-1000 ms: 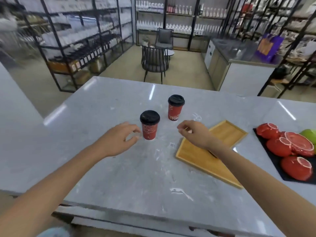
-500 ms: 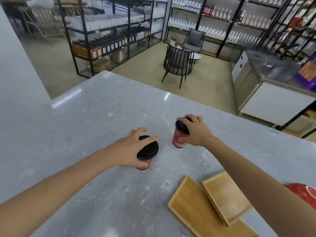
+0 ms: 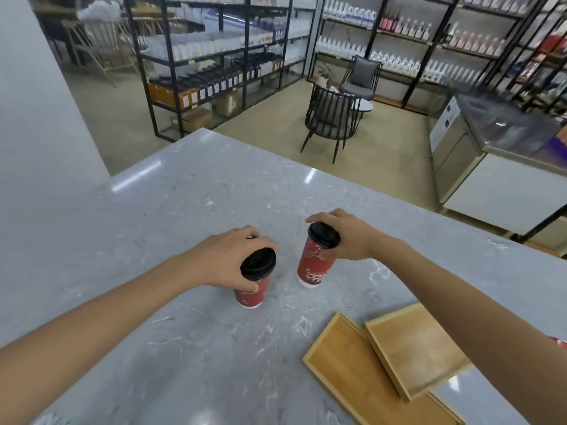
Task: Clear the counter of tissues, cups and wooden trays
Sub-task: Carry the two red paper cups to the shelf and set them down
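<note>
Left hand (image 3: 225,259) grasps near cup (image 3: 253,279) at lid; right hand (image 3: 346,237) grasps far cup (image 3: 316,260) likewise.

Black shelves (image 3: 214,65) of bottles line a beige floor (image 3: 383,154); two dark chairs (image 3: 333,118) flank a small white table (image 3: 365,105).

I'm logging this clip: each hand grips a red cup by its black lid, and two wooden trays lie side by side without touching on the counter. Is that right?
Not quite. The head view shows the smaller wooden tray lying partly on top of the larger wooden tray, not apart. The rest holds: the left hand and right hand each grip a red cup at its black lid on the counter.
</note>
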